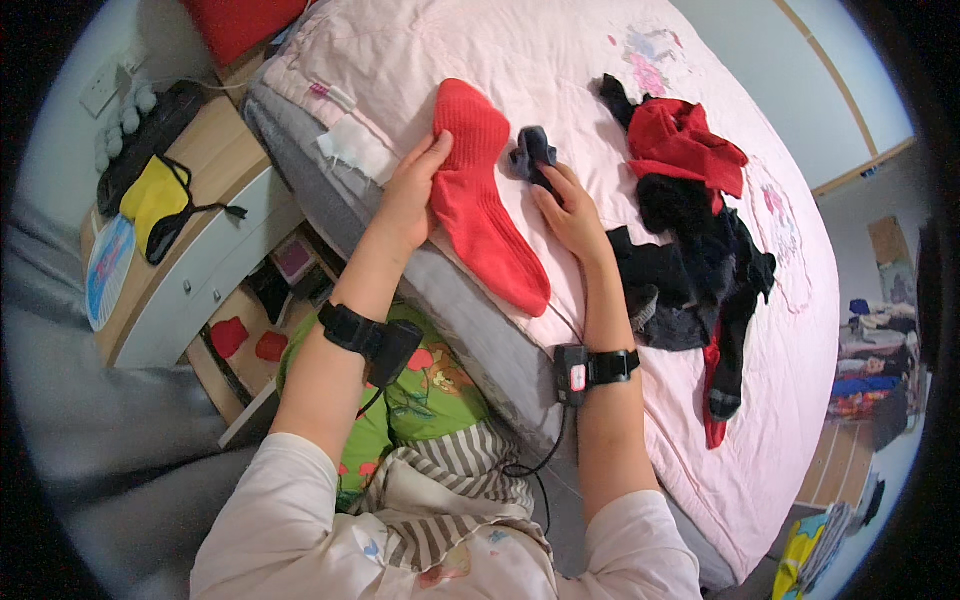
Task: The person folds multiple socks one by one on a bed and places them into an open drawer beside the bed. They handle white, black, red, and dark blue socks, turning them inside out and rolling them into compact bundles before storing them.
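A red ribbed sock (480, 195) lies lengthwise on the pink quilt (397, 45) near the bed's edge. My left hand (416, 184) grips its left side, the thumb on top and the other fingers hidden beneath. To the right, a small bunched dark sock (532, 150) sits on the quilt, with the fingertips of my right hand (570, 210) touching its lower end; whether they pinch it is unclear. Farther right lies a loose pile of black socks (682, 255), with a crumpled red sock (682, 146) at its top and part of another red one (715, 405) below.
Left of the bed stands a wooden-topped cabinet (225, 142) bearing a yellow and black eye mask (157, 202) and a hand fan (110, 270). Its open drawer (281, 337) holds folded red items (229, 337). A thin black cable (551, 457) hangs from my right wrist band.
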A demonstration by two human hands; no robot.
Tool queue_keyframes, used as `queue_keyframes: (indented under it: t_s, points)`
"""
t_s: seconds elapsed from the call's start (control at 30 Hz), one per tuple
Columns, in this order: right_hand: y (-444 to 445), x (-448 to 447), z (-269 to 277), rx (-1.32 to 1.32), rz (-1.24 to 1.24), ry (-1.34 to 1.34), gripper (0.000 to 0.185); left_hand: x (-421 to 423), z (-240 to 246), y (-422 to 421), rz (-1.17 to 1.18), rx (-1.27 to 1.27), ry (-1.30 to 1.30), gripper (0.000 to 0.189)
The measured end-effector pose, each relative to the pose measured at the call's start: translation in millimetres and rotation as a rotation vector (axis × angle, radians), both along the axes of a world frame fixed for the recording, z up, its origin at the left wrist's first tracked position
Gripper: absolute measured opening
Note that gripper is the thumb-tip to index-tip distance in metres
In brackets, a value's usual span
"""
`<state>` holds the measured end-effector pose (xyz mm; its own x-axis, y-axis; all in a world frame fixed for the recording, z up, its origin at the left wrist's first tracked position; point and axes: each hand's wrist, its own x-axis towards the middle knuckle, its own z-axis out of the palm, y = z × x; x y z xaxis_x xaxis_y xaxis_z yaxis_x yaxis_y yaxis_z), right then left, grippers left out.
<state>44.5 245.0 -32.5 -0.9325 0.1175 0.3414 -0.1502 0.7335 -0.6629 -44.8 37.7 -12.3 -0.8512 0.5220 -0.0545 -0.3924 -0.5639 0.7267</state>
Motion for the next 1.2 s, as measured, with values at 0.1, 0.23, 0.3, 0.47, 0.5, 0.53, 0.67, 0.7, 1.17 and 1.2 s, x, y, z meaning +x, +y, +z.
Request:
queue_keyframes:
  t_s: [0.1,0.23,0.3,0.47,0.5,0.53,0.67,0.7,1.17,1.2]
  points:
    - [0.3,-4.5,1.4,-0.035,-0.113,-0.089,0.048,-3.9,2.1,0.0,-0.134,0.187,-0.134,0.047]
    - [26.1,-6.0,17.9,-0.873,0.018,-0.16,0.059,-10.2,1.1,0.4,-0.237,0.315,-0.101,0.05]
    - [56.3,-15.2,36.6,-0.181,-0.287,0.284,0.058,-11.5,-1.9,-0.3,-0.245,0.247,-0.148,0.044]
    - [151.6,24.6,77.0,-0.91,-0.851,0.666,0.021,-19.3,-11.6,2.9,-0.227,0.103,-0.215,0.033]
    - [167.9,35.3,81.9,-1.025,-0.963,0.547,0.014,-20.9,-13.7,4.3,-0.228,0.125,-0.22,0.033]
    - [179.1,41.5,79.4,-1.123,-1.013,0.546,0.016,-21.9,-16.0,5.9,-0.223,0.144,-0.23,0.033]
    - [218.2,44.6,72.8,-1.187,-0.974,0.457,0.019,-25.4,-20.3,11.0,-0.204,0.166,-0.239,0.032]
    - [227.0,42.9,73.0,-1.207,-0.965,0.438,0.02,-26.0,-20.3,11.5,-0.206,0.161,-0.242,0.032]
    - [222.9,47.1,198.3,-1.099,-0.609,0.979,0.038,-24.1,-15.1,8.8,-0.228,0.118,-0.223,0.028]
    - [213.5,45.7,213.2,-1.141,-0.476,0.963,0.036,-24.6,-15.4,8.8,-0.214,0.1,-0.213,0.027]
